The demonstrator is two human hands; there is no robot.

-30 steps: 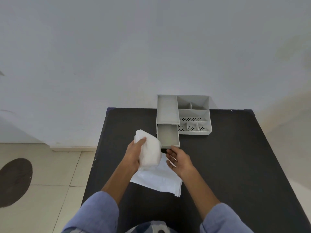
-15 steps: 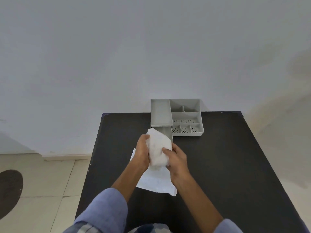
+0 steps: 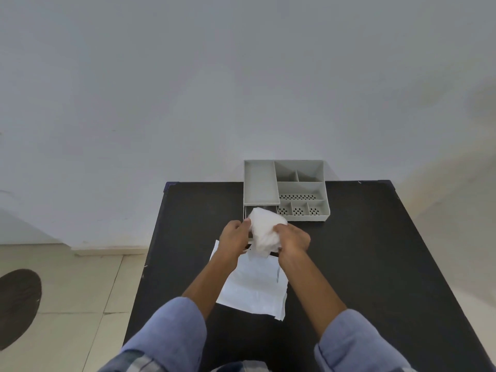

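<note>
Crumpled white cloth is seen from the head camera, bunched into a loose bundle and held between both hands near the middle of a black table. The bundle's left side is gripped by the left hand, with the fingers curled against the fabric. Its right side is clasped by the right hand, with the knuckles raised and the fingers folded into the cloth. The cloth is held over a drawer that is pulled out from the front left of a grey organizer. Whether the bundle rests in the drawer or is held just above it cannot be told, since most of the drawer is hidden behind the cloth and the hands.

The organizer is set at the far edge of the table, against a pale wall. A long shallow tray is seen on its left, and several smaller compartments on its right, some with perforated floors. A flat white sheet is spread on the table just below the hands, partly covered by the forearms. Blue sleeves are pushed back from both wrists. Beige floor tiles are visible to the left of the table, marked by a dark round patch.
</note>
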